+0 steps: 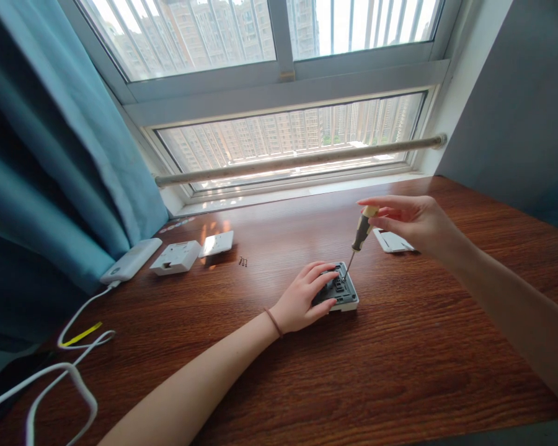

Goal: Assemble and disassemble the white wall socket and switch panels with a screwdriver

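My right hand (pixel 409 220) grips the end of a screwdriver (pixel 361 232) with a dark and pale yellow handle. The screwdriver leans slightly, and its thin shaft runs down to the dark face of a small square device (pixel 349 297). That device has a white body and a dark grey top with slots, and lies flat on the table. With fingers over its top and thumb at the near side, my left hand (pixel 304 294) holds it there. My left fingers hide its left part. Whether the tip sits in a screw is too small to tell.
Several small screws (pixel 243 261) lie left of my hands on the wooden table (pixel 260 384). Beyond them are a white cover plate (pixel 217 243), a white box (pixel 175 257) and a white cabled device (pixel 131 260). Another white plate (pixel 393 241) lies behind my right hand; a yellow strip (pixel 82 334) lies left.
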`<state>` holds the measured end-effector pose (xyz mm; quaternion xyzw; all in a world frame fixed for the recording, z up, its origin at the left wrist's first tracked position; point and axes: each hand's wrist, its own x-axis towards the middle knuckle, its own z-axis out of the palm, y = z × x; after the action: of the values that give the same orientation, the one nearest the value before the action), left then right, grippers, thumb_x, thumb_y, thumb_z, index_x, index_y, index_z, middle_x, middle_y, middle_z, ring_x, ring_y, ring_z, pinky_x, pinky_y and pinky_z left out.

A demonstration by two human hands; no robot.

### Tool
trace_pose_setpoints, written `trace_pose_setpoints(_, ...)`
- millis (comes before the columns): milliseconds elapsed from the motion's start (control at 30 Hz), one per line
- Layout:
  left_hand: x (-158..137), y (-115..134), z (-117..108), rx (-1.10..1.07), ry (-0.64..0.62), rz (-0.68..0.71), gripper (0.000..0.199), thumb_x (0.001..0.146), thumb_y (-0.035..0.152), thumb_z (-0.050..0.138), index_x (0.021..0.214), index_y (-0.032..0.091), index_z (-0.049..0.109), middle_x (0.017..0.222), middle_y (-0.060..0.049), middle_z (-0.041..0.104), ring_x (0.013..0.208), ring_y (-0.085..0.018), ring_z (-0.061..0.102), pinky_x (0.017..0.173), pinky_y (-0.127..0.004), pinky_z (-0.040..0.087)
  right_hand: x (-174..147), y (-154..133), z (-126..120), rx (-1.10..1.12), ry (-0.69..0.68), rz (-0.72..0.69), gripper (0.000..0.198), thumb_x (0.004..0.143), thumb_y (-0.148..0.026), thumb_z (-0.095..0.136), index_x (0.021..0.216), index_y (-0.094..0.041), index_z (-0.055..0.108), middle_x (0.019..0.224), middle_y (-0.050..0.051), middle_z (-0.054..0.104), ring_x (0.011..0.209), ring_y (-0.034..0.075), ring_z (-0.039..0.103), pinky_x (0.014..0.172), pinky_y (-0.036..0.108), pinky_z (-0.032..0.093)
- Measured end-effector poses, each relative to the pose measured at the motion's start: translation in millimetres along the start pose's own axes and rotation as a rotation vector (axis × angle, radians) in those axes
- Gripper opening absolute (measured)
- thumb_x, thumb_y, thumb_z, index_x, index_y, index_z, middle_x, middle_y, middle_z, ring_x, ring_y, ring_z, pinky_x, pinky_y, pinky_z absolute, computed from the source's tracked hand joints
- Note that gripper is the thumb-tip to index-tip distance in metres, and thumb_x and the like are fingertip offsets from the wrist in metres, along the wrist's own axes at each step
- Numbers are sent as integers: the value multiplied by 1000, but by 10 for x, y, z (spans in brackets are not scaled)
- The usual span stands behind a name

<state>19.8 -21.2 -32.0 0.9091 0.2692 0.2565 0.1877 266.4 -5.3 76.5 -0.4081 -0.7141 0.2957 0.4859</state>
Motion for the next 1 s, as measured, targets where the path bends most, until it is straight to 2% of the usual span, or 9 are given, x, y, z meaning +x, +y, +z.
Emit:
trace_pose_setpoints(100,-1,1,8,1,1,-1,45,84,30,50,127,21,41,135,-10,42,127,-24,32,108,-45,29,13,19,-6,104,-65,29,38,75,-28,64,113,-24,61,103,5,68,95,20,64,88,38,51)
trace_pose_setpoints(167,-1,0,11,0,5,-3,45,84,30,51,127,21,41,135,-10,42,127,-24,32,108,-45,29,13,16,19,102,-64,25,38,75,-29,63,113,-23,60,105,5,67,96,21,64,87,37,52)
trace_pose_setpoints(367,-1,-6,7,-7,2,2,46,85,31,50,128,21,41,136,-10,41,128,-24,32,108,-45,28,-15,1,108,-114,121,-30,33,67,-36,70,97,-21,67,91,5,68,73,18,65,64,31,56)
trace_pose_setpoints(433,0,-6,6,-3,-2,0,46,84,31,50,128,20,41,136,-10,41,128,-24,32,108,-44,28,-29,-20,89,-136,86,-62,32,70,-34,68,101,-22,67,92,4,68,75,17,65,68,32,55)
trace_pose_setpoints(533,1,-3,7,2,-7,-4,46,84,31,51,128,20,41,136,-10,41,128,-24,31,109,-44,28,-50,-69,44,-77,-73,-112,36,77,-27,62,113,-26,61,104,4,67,89,19,64,82,36,53)
trace_pose_setpoints(600,3,0,6,2,-5,-6,46,84,31,51,128,20,41,136,-10,41,128,-24,32,109,-44,28,-59,-93,38,-43,-112,-128,36,79,-25,60,115,-27,60,109,3,65,95,20,63,86,37,52)
trace_pose_setpoints(800,3,3,-1,-2,8,4,46,84,30,51,128,22,41,135,-10,42,127,-25,33,107,-46,29,-30,-25,97,-40,83,-119,21,69,-30,70,89,-23,69,90,3,65,80,17,63,75,34,55)
trace_pose_setpoints(867,1,1,1,-1,6,3,46,84,30,51,128,22,41,135,-10,42,127,-25,33,107,-45,29,-13,4,91,22,90,-74,25,69,-30,70,93,-23,68,90,3,67,82,18,64,78,36,55)
trace_pose_setpoints(1000,-1,-3,5,-1,6,3,45,84,31,51,127,21,41,136,-10,42,127,-24,33,108,-45,29,-3,-6,78,224,-18,25,38,73,-27,66,110,-22,60,103,5,68,96,22,64,90,42,51)
